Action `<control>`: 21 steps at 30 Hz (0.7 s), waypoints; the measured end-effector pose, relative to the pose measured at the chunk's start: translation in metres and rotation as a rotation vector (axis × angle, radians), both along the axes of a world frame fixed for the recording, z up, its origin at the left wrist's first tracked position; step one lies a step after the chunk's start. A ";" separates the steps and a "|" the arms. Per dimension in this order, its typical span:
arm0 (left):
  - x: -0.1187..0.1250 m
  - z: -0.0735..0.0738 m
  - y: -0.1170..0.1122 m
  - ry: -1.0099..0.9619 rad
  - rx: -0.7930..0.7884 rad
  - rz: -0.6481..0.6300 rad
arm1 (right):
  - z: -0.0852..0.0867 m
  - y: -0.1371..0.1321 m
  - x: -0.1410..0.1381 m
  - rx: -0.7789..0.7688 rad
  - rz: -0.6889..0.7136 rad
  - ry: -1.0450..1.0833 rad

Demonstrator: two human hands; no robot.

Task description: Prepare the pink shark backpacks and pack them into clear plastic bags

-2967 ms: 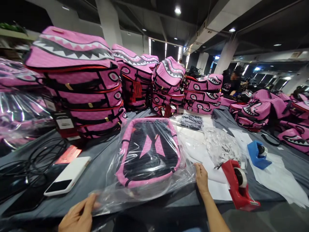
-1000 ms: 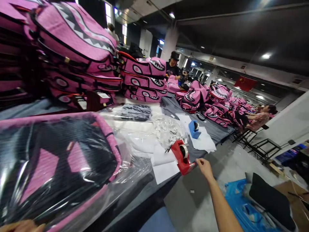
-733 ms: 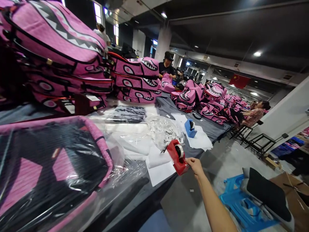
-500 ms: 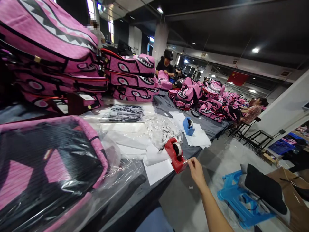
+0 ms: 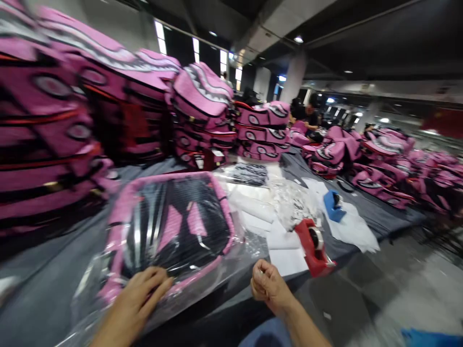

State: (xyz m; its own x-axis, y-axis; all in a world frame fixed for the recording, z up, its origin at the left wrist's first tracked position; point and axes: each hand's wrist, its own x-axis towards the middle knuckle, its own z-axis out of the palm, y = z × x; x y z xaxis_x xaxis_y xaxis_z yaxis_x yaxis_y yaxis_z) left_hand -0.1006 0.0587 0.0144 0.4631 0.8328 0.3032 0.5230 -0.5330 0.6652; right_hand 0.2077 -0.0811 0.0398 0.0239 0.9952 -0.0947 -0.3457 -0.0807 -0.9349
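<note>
A pink and black backpack (image 5: 181,226) lies flat in front of me inside a clear plastic bag (image 5: 235,236). My left hand (image 5: 146,289) rests on the near edge of the bagged backpack, fingers stretched over the plastic with the thumb apart. My right hand (image 5: 267,284) is raised just off the table edge, right of the backpack, with its fingers pinched together. Whatever they hold is too small or hidden to make out. Close to that hand's right stands a red tape dispenser (image 5: 311,250) with a roll in it, partly beside white paper sheets (image 5: 287,258).
Stacks of pink backpacks (image 5: 202,101) rise along the back and left of the table (image 5: 39,274). A blue tape dispenser (image 5: 333,206), clear plastic bags (image 5: 292,202) and papers lie to the right. Beyond, a person (image 5: 311,115) stands among more backpacks.
My right hand has left the red dispenser's tape end and moved left, toward the backpack. My left hand has come into view on the backpack. The view has turned left.
</note>
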 end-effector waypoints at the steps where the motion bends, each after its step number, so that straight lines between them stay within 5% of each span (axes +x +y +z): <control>1: 0.003 0.008 -0.003 -0.003 -0.038 0.019 | 0.019 0.016 -0.004 0.062 0.122 -0.169; 5: 0.018 0.028 -0.010 -0.017 -0.104 0.065 | 0.082 0.087 -0.018 0.408 0.580 -0.835; 9: 0.019 0.024 -0.013 -0.027 -0.100 0.055 | 0.084 0.143 -0.042 0.640 0.756 -1.356; 12: 0.017 0.019 -0.014 -0.029 -0.103 0.058 | 0.069 0.162 -0.049 0.592 0.602 -1.588; 16: 0.016 0.014 -0.012 -0.034 -0.104 0.033 | 0.065 0.153 -0.038 0.368 0.258 -1.551; 21: 0.016 0.012 -0.009 -0.040 -0.132 -0.005 | 0.056 0.119 -0.045 0.469 0.309 -1.534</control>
State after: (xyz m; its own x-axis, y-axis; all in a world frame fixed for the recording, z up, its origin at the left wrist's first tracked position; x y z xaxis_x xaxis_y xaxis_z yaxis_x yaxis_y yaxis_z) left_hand -0.0841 0.0494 0.0261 0.4571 0.8644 0.2096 0.4918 -0.4420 0.7502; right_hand 0.1623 0.0377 0.0963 -0.3893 0.9128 0.1235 0.8518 0.4078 -0.3289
